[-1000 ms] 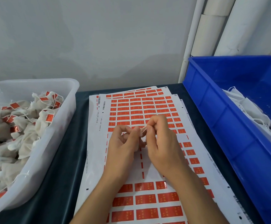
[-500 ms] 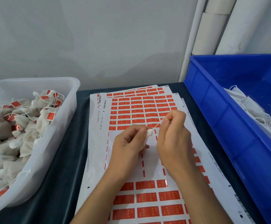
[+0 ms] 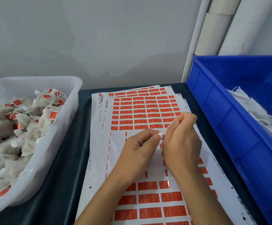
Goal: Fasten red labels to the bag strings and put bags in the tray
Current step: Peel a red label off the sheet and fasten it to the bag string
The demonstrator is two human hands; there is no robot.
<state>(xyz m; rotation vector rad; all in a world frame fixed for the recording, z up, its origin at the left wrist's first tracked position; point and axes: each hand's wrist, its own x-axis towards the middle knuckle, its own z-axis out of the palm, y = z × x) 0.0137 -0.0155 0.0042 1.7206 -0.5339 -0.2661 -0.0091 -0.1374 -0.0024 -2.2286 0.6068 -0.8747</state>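
The left hand point(image 3: 138, 148) curls knuckles-up, its grip pinching a small white bag end point(image 3: 161, 135) between thumb and forefinger. Just beside it the right hand point(image 3: 181, 140) is raised in a loose fist, its grip pinching a thin string point(image 3: 169, 126) that runs down to the bag end. Both forearms reach in from below over sheets of red labels point(image 3: 141, 111) on the dark bench point(image 3: 67, 176). Labelled bags point(image 3: 34, 127) fill the clear tray point(image 3: 54, 153) at left; unlabelled white bags point(image 3: 258, 111) lie in the blue bin point(image 3: 229, 120) at right.
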